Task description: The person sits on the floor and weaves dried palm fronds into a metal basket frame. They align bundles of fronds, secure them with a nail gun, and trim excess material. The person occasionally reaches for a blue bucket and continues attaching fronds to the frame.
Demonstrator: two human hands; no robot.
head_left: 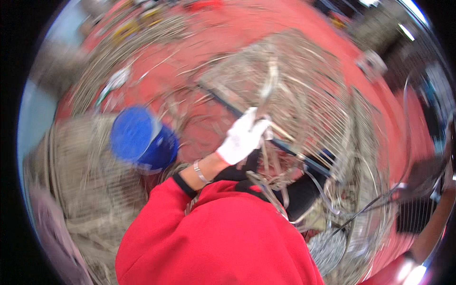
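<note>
Woven panel (237, 76): grey-brown, blurred, splaying into pale, parallel strands (327, 116).
Left hand (242, 138): white-gloved; cannot tell fingers' grip.
Right hand (448, 180): at rim; cannot tell fingers' state.

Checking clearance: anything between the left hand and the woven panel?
Nothing visible blocks it. The gloved left hand overlaps the dark bar along the near edge of the woven panel; motion blur hides whether they touch.

Between blue bucket (132, 135) and slatted panel (308, 71), passage runs over loose strips (203, 100).
</note>
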